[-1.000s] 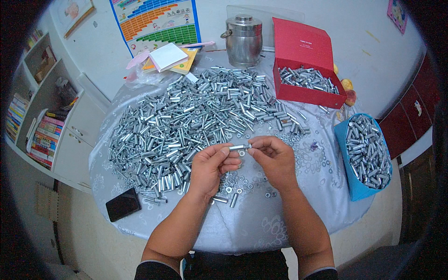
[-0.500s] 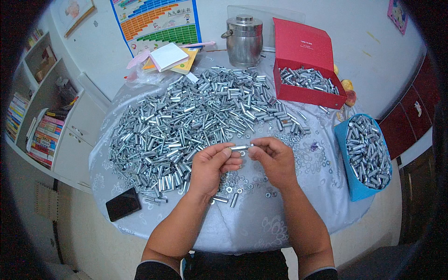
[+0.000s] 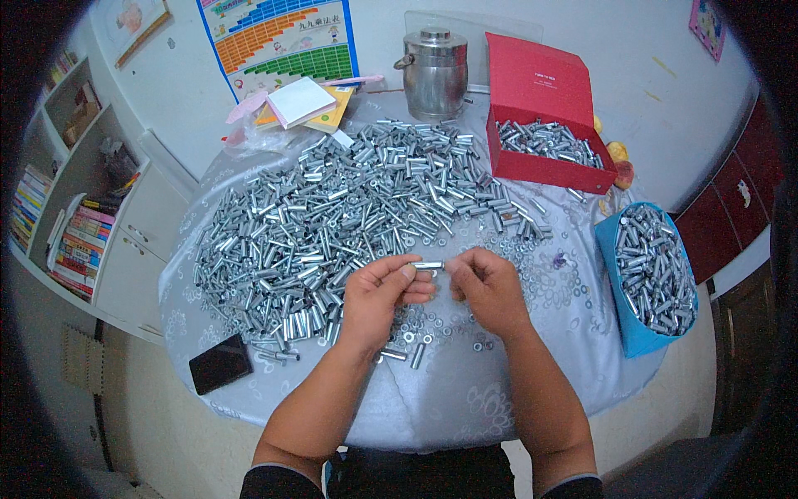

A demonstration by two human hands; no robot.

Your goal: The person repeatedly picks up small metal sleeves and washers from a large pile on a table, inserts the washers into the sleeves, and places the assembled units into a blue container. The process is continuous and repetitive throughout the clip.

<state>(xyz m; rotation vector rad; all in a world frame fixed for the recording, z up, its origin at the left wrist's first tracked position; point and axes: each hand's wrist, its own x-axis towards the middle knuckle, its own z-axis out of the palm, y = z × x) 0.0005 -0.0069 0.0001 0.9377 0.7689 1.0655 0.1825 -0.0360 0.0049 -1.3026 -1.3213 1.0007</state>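
Between the thumb and fingertips of my left hand (image 3: 376, 293) is a short, shiny metal sleeve (image 3: 427, 265), lying roughly level and pointing right. My right hand (image 3: 490, 291) has its fingers curled in a pinch at the sleeve's right end; whatever sits in that pinch is hidden by the fingertips. Beyond both hands spreads a big heap of metal sleeves and bolts (image 3: 332, 208). Loose washers (image 3: 549, 279) are scattered to the right of my right hand, and more lie below the hands beside a few single sleeves (image 3: 417, 356).
A red lidded box (image 3: 553, 170) of metal parts stands at the back right, with a blue bin (image 3: 636, 333) of similar parts nearer. A black phone (image 3: 219, 364) lies at the left edge. Behind the heap are a steel pot (image 3: 435, 75) and a notepad (image 3: 301, 102).
My right hand's fingers have curled in more at the sleeve's right end, and the small piece that showed there is now covered. My left hand keeps its grip, almost unmoved.
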